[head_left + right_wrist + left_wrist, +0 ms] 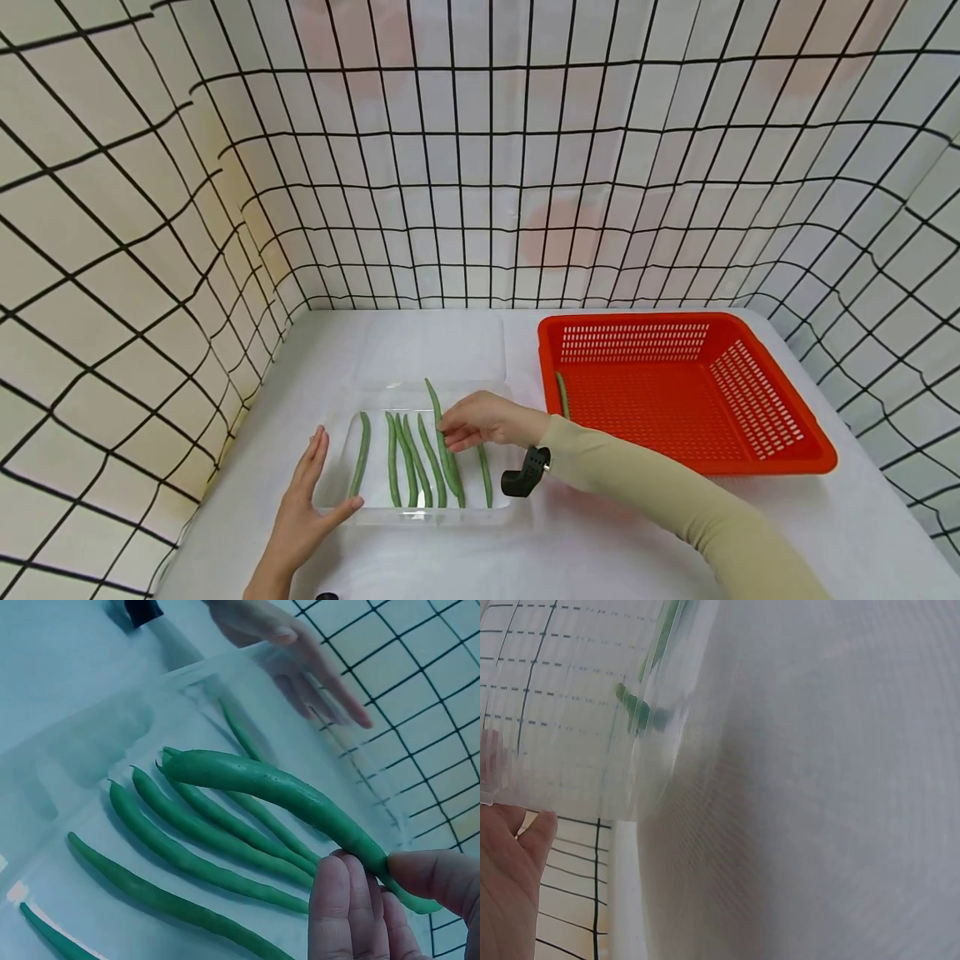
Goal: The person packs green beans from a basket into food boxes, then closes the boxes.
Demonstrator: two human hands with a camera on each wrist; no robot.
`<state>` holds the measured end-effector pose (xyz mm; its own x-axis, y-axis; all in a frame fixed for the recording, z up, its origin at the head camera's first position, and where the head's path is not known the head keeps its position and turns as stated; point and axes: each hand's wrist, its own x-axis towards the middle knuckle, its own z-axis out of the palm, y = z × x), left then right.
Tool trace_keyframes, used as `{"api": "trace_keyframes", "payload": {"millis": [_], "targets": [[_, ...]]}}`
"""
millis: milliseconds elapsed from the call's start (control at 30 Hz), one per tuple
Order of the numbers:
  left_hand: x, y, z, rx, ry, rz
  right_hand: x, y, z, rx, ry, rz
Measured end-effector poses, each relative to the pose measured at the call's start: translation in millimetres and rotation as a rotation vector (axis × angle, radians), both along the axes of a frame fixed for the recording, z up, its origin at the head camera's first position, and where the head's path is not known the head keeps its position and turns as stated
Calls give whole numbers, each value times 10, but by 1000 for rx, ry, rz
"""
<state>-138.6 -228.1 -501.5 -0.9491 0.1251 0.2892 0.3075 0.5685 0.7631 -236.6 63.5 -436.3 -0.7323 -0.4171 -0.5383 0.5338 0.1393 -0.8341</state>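
My right hand (pixel 491 419) pinches a green bean (pixel 277 791) between thumb and fingertips, over a clear plastic container (pixel 420 517). Inside the container, several other green beans (pixel 393 467) lie roughly side by side, with one bean (pixel 361 454) apart at the left and another bean (pixel 485 477) at the right. The held bean slants across the row in the head view. My left hand (pixel 303 504) is at the container's left side, fingers straight and thumb spread toward the front corner. In the left wrist view its fingertips (pixel 540 832) are right at the clear rim.
To the right stands a red perforated basket (pixel 675 463), with one green bean (pixel 563 396) along its left wall. A faint clear flat panel (pixel 435 342) lies behind the container. Black wire grid (pixel 491 183) encloses the back and both sides of the white table (pixel 600 550).
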Motion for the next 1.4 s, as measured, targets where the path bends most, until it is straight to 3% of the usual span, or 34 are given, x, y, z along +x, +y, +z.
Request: {"api": "trace_keyframes", "payload": {"millis": [200, 467, 633, 767, 1000, 1133, 1400], "targets": [[2, 1, 3, 6, 4, -4, 29, -67, -114, 13, -27, 8], [-2, -1, 11, 2, -4, -1, 33, -21, -139, 35, -46, 33], [3, -4, 13, 3, -1, 1, 13, 117, -15, 40, -24, 29], [10, -5, 11, 12, 2, -3, -62, 368, 133, -19, 3, 5], [2, -6, 15, 5, 10, -2, -266, 979, 360, -118, 73, -146], [1, -4, 13, 8, 6, -2, -364, 1306, 343, -32, 123, -196], [8, 6, 9, 4, -2, -1, -387, 1740, 80, 185, 97, -266]]}}
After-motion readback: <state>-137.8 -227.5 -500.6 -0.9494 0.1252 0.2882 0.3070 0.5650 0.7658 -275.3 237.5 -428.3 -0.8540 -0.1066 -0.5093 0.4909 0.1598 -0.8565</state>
